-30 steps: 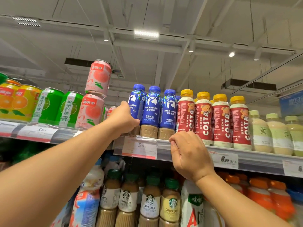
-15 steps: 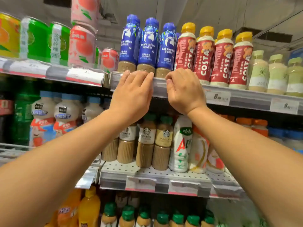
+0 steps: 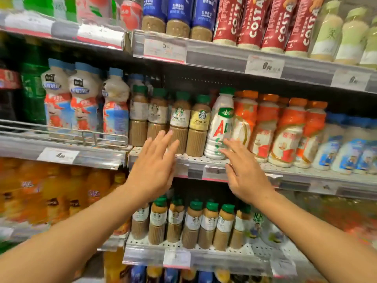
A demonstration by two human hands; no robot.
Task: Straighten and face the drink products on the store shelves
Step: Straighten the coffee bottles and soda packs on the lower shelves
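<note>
In front of the middle shelf [image 3: 285, 170], both hands are spread open and hold nothing. The left hand [image 3: 152, 170] is at 6 o'clock from the Starbucks latte bottles [image 3: 179, 122]. The right hand [image 3: 243, 172] has its fingertips [image 3: 226, 142] over the white AD bottle [image 3: 219, 129], at 3 o'clock from the lattes; contact is unclear.

bright, even light | motion blur (worst at left edge) | wide-angle bowing at edges
</note>
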